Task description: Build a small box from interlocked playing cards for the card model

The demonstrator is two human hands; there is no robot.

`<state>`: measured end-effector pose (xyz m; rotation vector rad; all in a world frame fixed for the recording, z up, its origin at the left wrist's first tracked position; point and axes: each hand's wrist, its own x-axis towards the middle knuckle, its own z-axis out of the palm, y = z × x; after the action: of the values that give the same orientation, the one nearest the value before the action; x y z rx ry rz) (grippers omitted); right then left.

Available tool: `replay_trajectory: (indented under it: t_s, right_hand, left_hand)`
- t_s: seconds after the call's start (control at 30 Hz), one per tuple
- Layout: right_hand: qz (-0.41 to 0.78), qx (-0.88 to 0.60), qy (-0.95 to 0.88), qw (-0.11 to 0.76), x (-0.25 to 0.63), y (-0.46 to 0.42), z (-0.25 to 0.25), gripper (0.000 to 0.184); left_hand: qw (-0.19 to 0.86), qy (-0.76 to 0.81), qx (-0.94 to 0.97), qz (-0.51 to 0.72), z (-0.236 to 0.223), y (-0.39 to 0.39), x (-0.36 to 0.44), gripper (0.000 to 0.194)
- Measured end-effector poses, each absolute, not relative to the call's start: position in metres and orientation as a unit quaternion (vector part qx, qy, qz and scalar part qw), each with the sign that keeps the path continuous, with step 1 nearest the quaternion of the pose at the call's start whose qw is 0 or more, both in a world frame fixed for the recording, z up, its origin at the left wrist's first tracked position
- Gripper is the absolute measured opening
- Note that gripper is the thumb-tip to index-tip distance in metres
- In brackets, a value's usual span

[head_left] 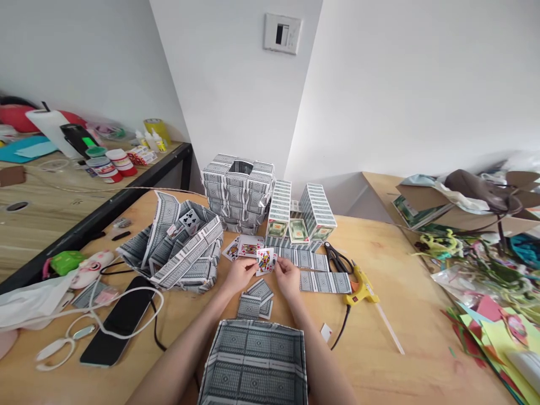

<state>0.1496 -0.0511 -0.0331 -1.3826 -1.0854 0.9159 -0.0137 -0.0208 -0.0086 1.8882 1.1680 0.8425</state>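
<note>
Between both hands is a face-up playing card. My left hand pinches its left edge, and my right hand pinches the right edge. Just behind it lie more face-up cards. Several face-down cards overlap on the table below my hands. Closest to me, between my forearms, is a panel made of joined cards. To the right of my right hand lie two strips of cards, beside a yellow glue gun with a glue stick in it and black-handled scissors.
A box built of cards stands against the wall, beside stacked card packs. An open card-built container sits left. A phone and cables lie front left. Coloured paper and a cardboard box crowd the right.
</note>
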Motion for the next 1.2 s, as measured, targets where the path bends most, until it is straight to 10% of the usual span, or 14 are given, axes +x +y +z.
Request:
replay_trajectory:
  t_s: [0.33, 0.73, 1.2]
  right_hand:
    - [0.157, -0.699, -0.523, 0.461, 0.14, -0.058, -0.026, 0.025]
    - [0.281, -0.62, -0.491, 0.544, 0.145, -0.056, -0.029, 0.029]
    - [0.025, -0.717, -0.546, 0.433, 0.139, -0.061, -0.03, 0.033]
  left_hand:
    - [0.367, 0.442, 0.773, 0.269, -0.014, -0.025, -0.009, 0.034]
    - [0.263, 0.466, 0.79, 0.299, -0.006, -0.03, -0.008, 0.021]
    - [0.154, 0.41, 0.858, 0.268, -0.01, -0.036, -0.005, 0.019]
